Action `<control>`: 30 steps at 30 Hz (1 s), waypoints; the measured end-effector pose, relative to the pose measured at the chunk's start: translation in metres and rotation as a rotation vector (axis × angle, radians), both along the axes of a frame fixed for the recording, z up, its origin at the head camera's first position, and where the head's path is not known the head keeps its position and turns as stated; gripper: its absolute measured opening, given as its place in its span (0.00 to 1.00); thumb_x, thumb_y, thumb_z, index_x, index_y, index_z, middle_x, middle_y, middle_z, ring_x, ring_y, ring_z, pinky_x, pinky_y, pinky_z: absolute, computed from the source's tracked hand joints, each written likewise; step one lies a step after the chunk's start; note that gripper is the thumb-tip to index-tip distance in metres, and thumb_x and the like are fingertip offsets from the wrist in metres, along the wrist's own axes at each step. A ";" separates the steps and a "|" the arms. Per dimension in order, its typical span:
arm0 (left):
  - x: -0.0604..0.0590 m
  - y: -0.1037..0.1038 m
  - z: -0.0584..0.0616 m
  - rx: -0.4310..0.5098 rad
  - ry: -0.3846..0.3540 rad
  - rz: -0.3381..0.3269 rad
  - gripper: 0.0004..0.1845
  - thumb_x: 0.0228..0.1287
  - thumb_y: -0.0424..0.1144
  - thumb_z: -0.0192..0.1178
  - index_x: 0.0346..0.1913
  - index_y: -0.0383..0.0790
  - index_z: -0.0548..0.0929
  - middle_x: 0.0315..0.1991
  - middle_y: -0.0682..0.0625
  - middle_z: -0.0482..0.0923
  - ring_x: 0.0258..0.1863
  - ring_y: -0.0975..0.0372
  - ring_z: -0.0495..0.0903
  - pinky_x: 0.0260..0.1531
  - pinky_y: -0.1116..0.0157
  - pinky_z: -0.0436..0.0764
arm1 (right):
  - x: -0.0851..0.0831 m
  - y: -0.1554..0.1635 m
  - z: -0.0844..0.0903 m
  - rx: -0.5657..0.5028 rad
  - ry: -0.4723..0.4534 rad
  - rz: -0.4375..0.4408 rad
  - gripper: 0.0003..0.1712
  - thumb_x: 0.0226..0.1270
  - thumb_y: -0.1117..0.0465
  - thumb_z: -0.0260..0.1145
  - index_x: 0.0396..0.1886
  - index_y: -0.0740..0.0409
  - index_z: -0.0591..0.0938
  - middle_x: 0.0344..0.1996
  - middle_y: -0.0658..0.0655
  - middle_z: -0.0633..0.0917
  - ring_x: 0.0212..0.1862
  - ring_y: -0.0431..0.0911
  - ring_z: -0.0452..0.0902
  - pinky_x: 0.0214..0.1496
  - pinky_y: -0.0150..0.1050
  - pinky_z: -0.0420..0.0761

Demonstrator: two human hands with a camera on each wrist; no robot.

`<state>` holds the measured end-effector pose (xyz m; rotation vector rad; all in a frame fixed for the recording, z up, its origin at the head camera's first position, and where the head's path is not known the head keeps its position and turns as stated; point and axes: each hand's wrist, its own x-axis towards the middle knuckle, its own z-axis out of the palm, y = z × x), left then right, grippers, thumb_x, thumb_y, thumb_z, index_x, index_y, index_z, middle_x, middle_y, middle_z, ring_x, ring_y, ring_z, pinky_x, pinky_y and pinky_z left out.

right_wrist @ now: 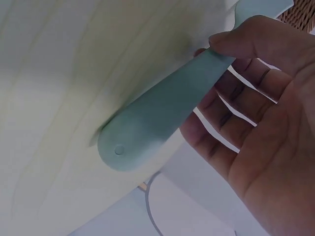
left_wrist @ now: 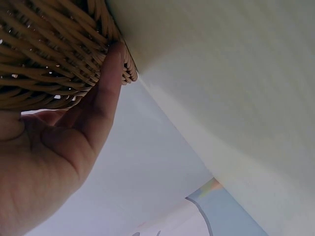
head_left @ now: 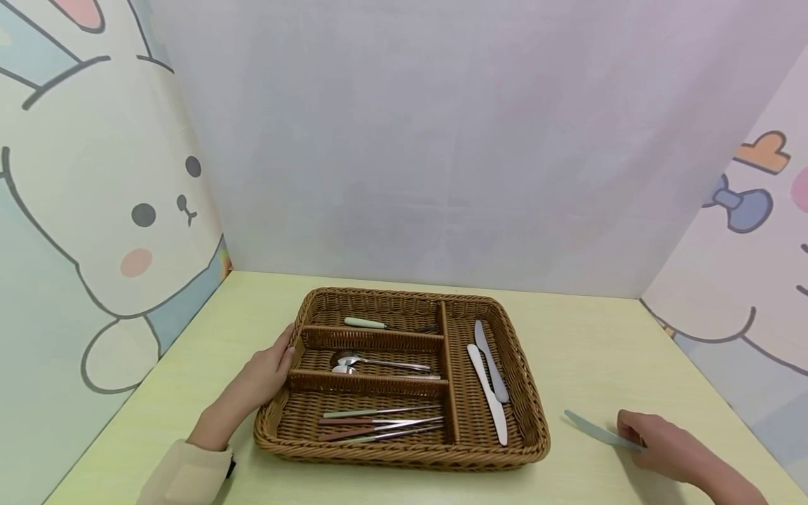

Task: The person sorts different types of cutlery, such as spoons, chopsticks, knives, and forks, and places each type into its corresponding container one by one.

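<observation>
Meanwhile the right hand is pinching the pale-green knife lying aslant near the worktop's right edge, while the left hand, fingers flat, is steadying the basket's left wall.

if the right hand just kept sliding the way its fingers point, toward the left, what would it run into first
Most likely the wicker tray. The right hand pinches a pale blue knife whose tip points at the tray's near right wall, with only bare table between. Depth is hard to judge, so it may just skim the corner.
</observation>
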<state>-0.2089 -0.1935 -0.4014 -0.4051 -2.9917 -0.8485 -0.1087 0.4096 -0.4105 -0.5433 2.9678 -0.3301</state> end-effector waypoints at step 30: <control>-0.001 0.000 -0.001 0.005 -0.007 0.005 0.29 0.73 0.37 0.38 0.70 0.29 0.46 0.12 0.52 0.61 0.09 0.65 0.54 0.16 0.66 0.62 | -0.028 -0.073 0.040 0.019 0.342 -0.175 0.10 0.55 0.69 0.61 0.37 0.56 0.76 0.12 0.42 0.66 0.15 0.32 0.55 0.16 0.30 0.58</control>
